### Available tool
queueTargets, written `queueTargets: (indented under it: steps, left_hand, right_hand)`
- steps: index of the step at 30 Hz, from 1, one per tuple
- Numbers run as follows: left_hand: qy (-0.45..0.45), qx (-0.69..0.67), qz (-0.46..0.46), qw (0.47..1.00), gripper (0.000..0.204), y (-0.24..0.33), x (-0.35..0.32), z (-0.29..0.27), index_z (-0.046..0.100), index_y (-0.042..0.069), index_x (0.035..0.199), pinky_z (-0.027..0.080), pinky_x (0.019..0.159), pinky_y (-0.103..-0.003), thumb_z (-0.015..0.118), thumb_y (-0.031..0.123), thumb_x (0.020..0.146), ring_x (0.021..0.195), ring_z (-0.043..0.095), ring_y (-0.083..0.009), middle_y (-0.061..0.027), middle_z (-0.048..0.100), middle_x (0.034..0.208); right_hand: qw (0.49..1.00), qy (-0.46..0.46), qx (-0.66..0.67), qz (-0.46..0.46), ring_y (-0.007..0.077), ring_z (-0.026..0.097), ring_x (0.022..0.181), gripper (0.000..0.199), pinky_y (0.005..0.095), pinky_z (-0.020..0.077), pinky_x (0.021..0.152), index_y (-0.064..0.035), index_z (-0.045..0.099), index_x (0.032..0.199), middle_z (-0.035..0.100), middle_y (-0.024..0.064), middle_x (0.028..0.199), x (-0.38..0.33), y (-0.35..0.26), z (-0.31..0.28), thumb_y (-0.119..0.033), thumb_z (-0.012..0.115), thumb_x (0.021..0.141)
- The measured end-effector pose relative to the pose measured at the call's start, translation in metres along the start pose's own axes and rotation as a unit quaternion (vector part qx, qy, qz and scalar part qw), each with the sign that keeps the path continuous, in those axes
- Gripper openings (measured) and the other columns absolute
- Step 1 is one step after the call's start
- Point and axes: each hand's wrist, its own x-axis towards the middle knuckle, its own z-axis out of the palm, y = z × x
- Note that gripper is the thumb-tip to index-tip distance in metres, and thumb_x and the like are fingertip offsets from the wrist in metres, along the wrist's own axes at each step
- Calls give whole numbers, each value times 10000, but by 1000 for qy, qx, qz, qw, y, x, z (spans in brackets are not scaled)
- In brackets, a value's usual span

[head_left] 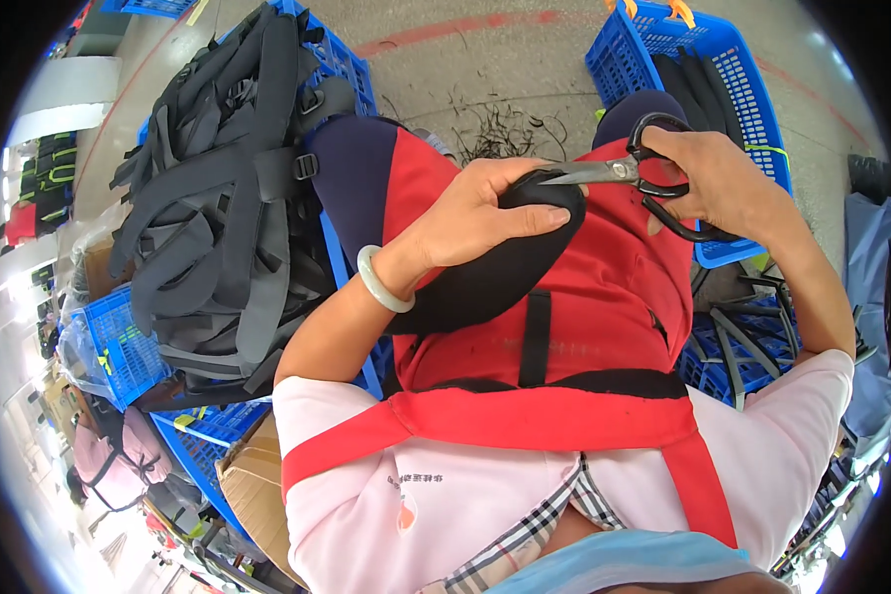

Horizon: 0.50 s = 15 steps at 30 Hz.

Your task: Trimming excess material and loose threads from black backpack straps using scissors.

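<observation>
At the far left, a small blue crate (124, 342) sits near a tall heap of black and dark grey straps (228, 213), some with buckles, piled over a larger blue basket (351, 69). Below the heap stands an open cardboard box (252, 480).

Next comes the left hand (480, 213), with a pale bangle (381, 282) on its wrist. Its grip is closed on a black padded piece (475, 282), thumb on top, near the piece's upper right end. The piece lies slantwise above the lap, over a red apron (604, 297). Beyond it, thin dark clippings (505, 129) lie scattered on the floor (416, 84).

The scissors (604, 173) point left, their tips at the padded piece's upper edge; whether they touch it, I cannot tell. The right hand (728, 178) grips their black handles.

Farthest right, an upper blue basket (757, 114) holds dark flat pieces (703, 89), and a lower one (708, 361) holds dark strips (752, 337).
</observation>
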Motion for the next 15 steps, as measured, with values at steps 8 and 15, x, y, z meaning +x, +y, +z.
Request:
queueTargets:
  steps: [8, 15]
  left_hand:
    - [-7, -11, -13, 1000, 220, 1, -1, 4, 652, -5, 1034, 454, 708, -208, 698, 117, 857, 775, 530, -33, 39, 622, 828]
    - [-31, -3, -49, 998, 278, -5, -3, 2, 643, 7, 1133, 463, 764, -209, 679, 96, 872, 849, 567, -48, 14, 652, 926]
  right_hand:
    - [992, 63, -43, -98, 442, 536, 756, 444, 478, 411, 636, -12, 498, 934, 560, 218, 720, 4, -2, -10, -260, 791, 711]
    - [989, -25, -139, -48, 417, 561, 785, 423, 462, 440, 674, -8, 498, 943, 577, 198, 764, 12, -10, -26, -265, 758, 730]
